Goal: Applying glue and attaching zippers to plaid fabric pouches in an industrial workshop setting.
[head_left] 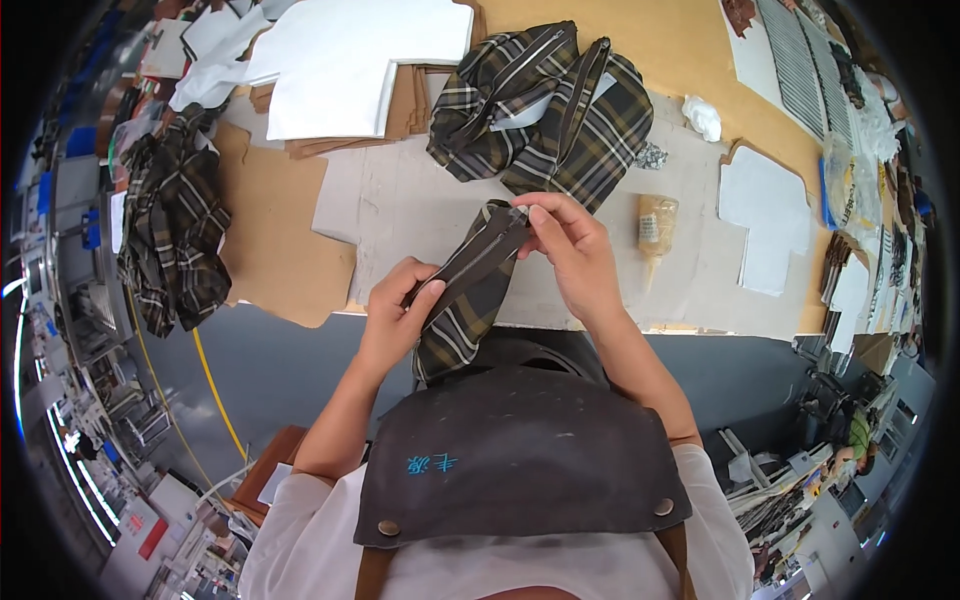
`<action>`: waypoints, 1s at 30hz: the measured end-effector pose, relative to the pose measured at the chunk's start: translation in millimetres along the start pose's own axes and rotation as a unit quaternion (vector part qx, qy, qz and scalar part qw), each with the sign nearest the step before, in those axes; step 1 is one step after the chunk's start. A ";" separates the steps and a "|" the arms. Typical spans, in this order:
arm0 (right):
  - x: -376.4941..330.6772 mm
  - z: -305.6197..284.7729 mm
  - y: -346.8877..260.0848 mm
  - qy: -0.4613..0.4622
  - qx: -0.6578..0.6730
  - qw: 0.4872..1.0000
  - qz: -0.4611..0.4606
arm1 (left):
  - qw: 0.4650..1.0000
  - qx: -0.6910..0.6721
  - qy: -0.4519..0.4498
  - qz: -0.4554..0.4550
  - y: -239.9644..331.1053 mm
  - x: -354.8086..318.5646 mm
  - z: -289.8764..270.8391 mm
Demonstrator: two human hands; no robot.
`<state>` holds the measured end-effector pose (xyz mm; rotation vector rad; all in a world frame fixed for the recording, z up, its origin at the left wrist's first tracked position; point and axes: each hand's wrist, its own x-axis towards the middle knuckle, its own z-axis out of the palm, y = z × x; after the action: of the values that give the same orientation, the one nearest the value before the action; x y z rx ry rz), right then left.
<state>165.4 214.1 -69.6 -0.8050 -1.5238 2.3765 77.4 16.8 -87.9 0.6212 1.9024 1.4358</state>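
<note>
Between my hands, over the table's near edge, is a dark plaid fabric pouch [470, 322] with a brown zipper strip [478, 262] along its top. My left hand [398, 310] pinches the lower left end of the strip, thumb on top. The upper right end is gripped between the thumb and fingers of my right hand [572, 245]. The pouch's lower part hangs past the edge in front of my dark apron. Just beyond my hands lie more plaid zippered pouches [590, 130]. A squeeze bottle of amber glue [656, 225] rests right of my right hand.
Stacked white and brown pattern pieces [340, 70] cover the back left. A plaid fabric heap [175, 220] hangs at the left end. A crumpled white wad [702, 118] and a white cut piece [765, 205] lie right. The table [400, 250] has brown and grey board on it.
</note>
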 end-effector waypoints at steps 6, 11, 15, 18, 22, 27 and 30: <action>-1.5 5.0 -0.7 0.016 0.051 0.998 0.023 | 0.985 0.061 0.083 0.141 30.6 24.7 12.2; -1.7 8.6 1.5 0.007 0.048 0.999 0.020 | 0.980 0.107 0.039 0.163 53.1 44.7 24.1; -2.5 9.3 1.1 0.019 0.045 0.999 0.020 | 0.996 -0.018 0.015 0.083 45.9 50.1 25.8; -3.5 9.9 1.1 0.021 0.051 0.998 0.022 | 0.985 -0.170 0.013 -0.010 47.0 50.4 26.2; -4.1 9.7 0.7 0.016 0.078 0.996 0.031 | 0.973 -0.224 -0.018 -0.059 52.6 51.1 25.9; -5.0 6.0 1.1 0.015 0.089 0.995 0.048 | 0.978 -0.199 -0.057 -0.014 49.2 53.4 23.8; -5.1 4.8 0.1 0.011 0.102 0.993 0.058 | 0.981 -0.176 -0.077 0.023 43.2 55.5 23.0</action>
<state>167.0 208.0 -66.5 -0.8909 -1.2319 2.5446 56.7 83.3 -62.8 0.5885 1.4752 1.6533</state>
